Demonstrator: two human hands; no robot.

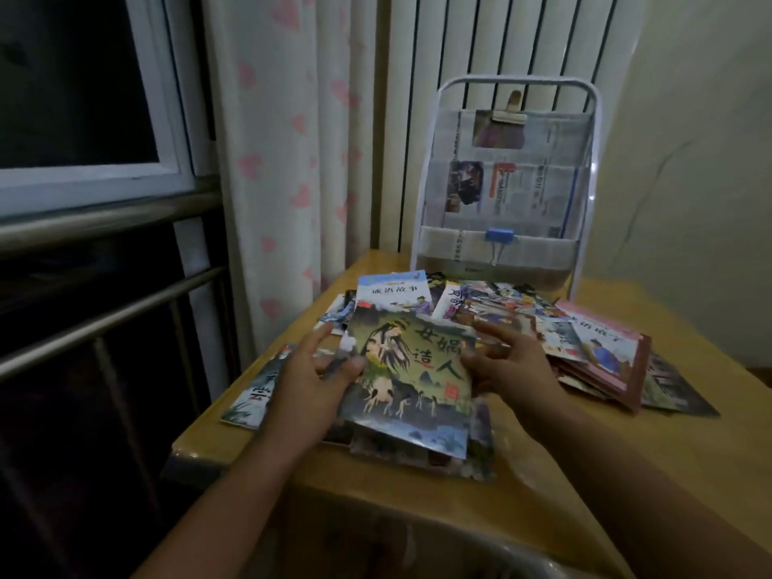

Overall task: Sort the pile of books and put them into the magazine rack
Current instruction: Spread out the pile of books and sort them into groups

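On the far left, a dark window (75,77) with metal rails (104,219) below it, then a white curtain (288,140) dotted with pink hearts. On the wooden desk (522,474), a thin book (250,394) lies at the left edge, its cover writing too blurred to read. The left hand (309,382) grips the left edge of a green picture book (411,382), thumb curled on top of the cover. That book sits raised and tilted over the near pile, and its big black characters read 女娲造人, with a small red seal at the lower right. Behind it, a blue-topped book (394,290) shows a title, 成语故事. The right hand (509,365) holds the green book's right edge, fingers spread and bent over the cover. To the right, a loose pile of books (501,307) fans across the desk, ending in a pink book (605,348) whose title is too blurred to read. At the back stands the magazine rack (507,181), white-framed, its clear pockets filled with newspapers, a wooden clip (507,114) up top and a blue binder clip (499,238) lower down; the newsprint is too small to read.
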